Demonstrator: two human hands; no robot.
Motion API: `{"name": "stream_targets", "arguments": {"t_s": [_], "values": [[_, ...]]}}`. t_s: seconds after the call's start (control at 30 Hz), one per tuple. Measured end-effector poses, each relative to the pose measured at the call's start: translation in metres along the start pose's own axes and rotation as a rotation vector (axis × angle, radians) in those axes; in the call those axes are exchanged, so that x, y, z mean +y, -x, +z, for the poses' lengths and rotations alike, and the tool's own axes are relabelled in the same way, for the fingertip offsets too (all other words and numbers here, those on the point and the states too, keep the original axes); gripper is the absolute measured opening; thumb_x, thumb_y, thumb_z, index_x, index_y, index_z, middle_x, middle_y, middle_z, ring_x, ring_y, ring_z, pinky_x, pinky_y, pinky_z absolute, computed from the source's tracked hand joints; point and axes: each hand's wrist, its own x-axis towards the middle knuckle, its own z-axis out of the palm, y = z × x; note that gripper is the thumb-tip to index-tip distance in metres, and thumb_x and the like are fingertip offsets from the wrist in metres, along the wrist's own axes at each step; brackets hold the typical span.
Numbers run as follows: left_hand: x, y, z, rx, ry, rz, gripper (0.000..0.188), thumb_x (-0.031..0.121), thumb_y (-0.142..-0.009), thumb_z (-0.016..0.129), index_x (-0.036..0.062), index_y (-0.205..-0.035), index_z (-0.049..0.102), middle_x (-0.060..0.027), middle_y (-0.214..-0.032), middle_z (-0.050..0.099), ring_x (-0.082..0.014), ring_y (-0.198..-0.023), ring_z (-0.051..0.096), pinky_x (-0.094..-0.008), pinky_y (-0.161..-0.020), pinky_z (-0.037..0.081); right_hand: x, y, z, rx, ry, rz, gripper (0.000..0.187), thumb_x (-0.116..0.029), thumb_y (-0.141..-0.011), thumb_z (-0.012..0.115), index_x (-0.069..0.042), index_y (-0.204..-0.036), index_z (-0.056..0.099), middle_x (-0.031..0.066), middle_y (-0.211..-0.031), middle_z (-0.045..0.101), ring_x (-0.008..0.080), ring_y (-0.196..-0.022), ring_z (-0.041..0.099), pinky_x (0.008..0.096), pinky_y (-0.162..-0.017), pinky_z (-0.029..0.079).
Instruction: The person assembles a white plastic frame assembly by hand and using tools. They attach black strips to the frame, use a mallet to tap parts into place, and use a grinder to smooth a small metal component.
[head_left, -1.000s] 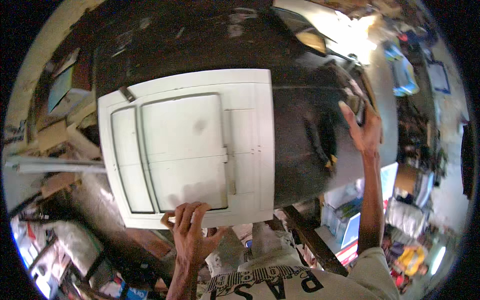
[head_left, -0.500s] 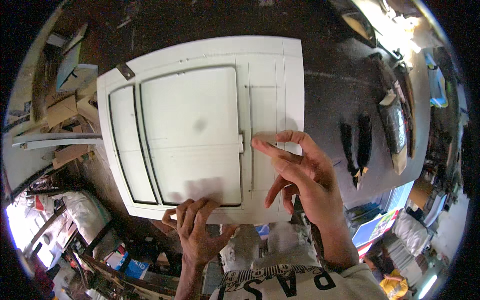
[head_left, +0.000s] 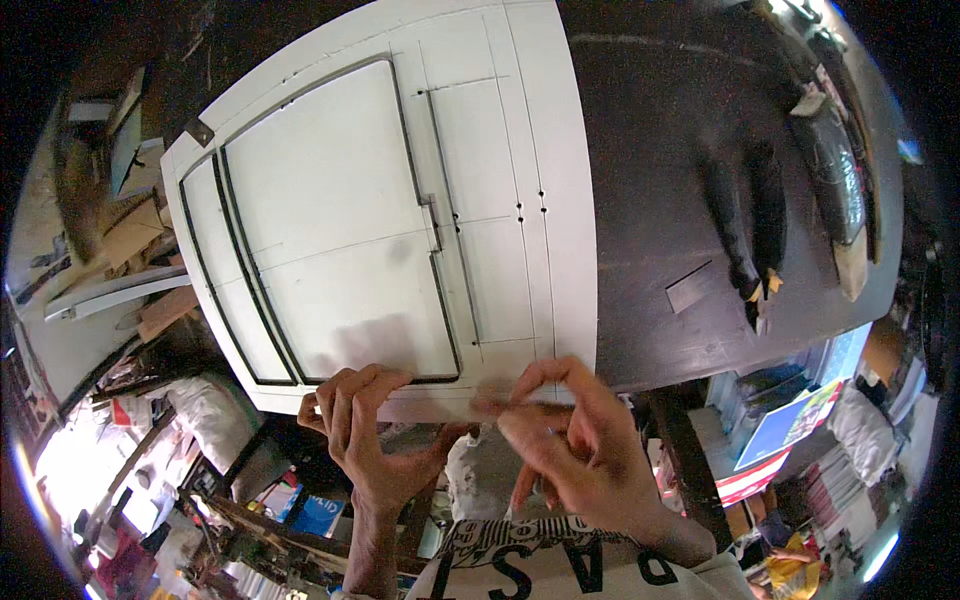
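Note:
A large white board [head_left: 500, 300] lies on a dark table, marked with pencil lines and small dark holes. Dark grooves or slots outline one wide and one narrow panel on it, with a small notch [head_left: 432, 225] in the wide panel's right side. My left hand [head_left: 365, 440] grips the board's near edge, fingers curled over the top and thumb stretched out below the edge. My right hand [head_left: 590, 450] is at the near edge, further right, above my lap. Its fingers are bent and smeared by motion, and whether something is between them cannot be made out.
On the dark tabletop [head_left: 640, 200] to the right lie a small flat rectangular piece [head_left: 688, 288], two black bristly brush-like things [head_left: 765, 215] and a long wrapped object [head_left: 830, 150]. A small dark tab [head_left: 200, 132] is at the board's far left corner. Cardboard pieces [head_left: 135, 235] stand at left.
My right hand has moved from beside the notch back toward me, to the board's near edge. The board sits turned and further up-left in view. My left hand stays on its edge.

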Motion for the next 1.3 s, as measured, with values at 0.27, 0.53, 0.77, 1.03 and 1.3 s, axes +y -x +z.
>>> {"name": "stream_targets", "arguments": {"t_s": [0.27, 0.53, 0.77, 1.03, 1.3], "values": [[-0.007, 0.001, -0.006, -0.071, -0.029, 0.035, 0.063, 0.040, -0.052, 0.094, 0.0106, -0.101, 0.067, -0.0056, -0.101, 0.065, -0.0245, -0.099, 0.057, -0.0412, -0.095, 0.032, 0.009, 0.028, -0.041, 0.142, 0.736, -0.424, 0.017, -0.007, -0.087, 0.069, 0.002, -0.101, 0.064, 0.0080, -0.079, 0.069, 0.0082, -0.064, 0.065, 0.0225, -0.057, 0.050], [-0.043, 0.034, -0.052, -0.273, -0.175, -0.006, 0.062, 0.028, -0.056, 0.091, 0.0106, -0.109, 0.065, -0.0074, -0.112, 0.063, -0.0301, -0.110, 0.055, -0.0499, -0.101, 0.030, -0.052, 0.056, -0.197, 1.083, 1.178, -1.005, 0.033, -0.020, -0.101, 0.054, -0.002, -0.127, 0.061, 0.0116, -0.109, 0.068, 0.0173, -0.089, 0.064, 0.0300, -0.077, 0.052], [0.000, 0.090, -0.003, 0.209, 0.162, -0.539, 0.117, 0.054, -0.053, 0.091, 0.0030, -0.140, 0.033, -0.0157, -0.137, 0.037, -0.0311, -0.126, 0.038, -0.0465, -0.104, 0.031, -0.216, 0.025, -0.355, 1.330, 1.843, -0.876, 0.043, -0.034, -0.100, 0.054, -0.012, -0.137, 0.055, 0.0101, -0.137, 0.057, 0.0255, -0.127, 0.052, 0.0388, -0.109, 0.038], [0.054, 0.126, 0.038, -0.006, 0.841, -0.993, 0.105, 0.034, -0.079, 0.078, 0.0019, -0.151, 0.009, -0.0245, -0.146, 0.022, -0.0322, -0.134, 0.030, -0.0474, -0.107, 0.031, -0.240, 0.022, -0.399, 1.042, 1.670, -0.716, 0.036, -0.029, -0.098, 0.060, -0.010, -0.129, 0.059, 0.0066, -0.120, 0.065, 0.0185, -0.109, 0.060, 0.0327, -0.096, 0.047], [0.033, 0.105, 0.035, -0.015, 0.857, -0.923, 0.057, 0.023, -0.085, 0.075, -0.0082, -0.124, 0.048, -0.0148, -0.102, 0.063, -0.0172, -0.094, 0.058, -0.0336, -0.082, 0.048, -0.216, 0.057, -0.334, 1.368, 1.768, -0.838, 0.036, -0.030, -0.099, 0.058, -0.013, -0.131, 0.060, 0.0097, -0.123, 0.065, 0.0196, -0.113, 0.062, 0.0350, -0.099, 0.048]]}}
